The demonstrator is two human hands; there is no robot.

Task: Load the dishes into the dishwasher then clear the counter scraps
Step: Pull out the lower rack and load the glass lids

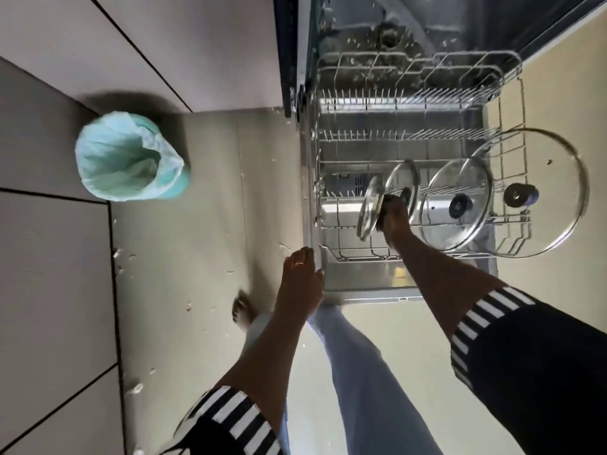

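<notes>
The dishwasher's lower wire rack is pulled out over the open door. Several glass pot lids stand on edge in its near part: a small lid, a second small lid, a medium lid and a large lid at the right. My right hand reaches into the rack and grips the dark knob of the small lid. My left hand rests on the door's left edge with fingers loosely bent.
A bin with a pale green liner stands on the floor to the left. Small scraps lie scattered on the grey floor. White cabinet fronts run along the left. My legs and a bare foot are below.
</notes>
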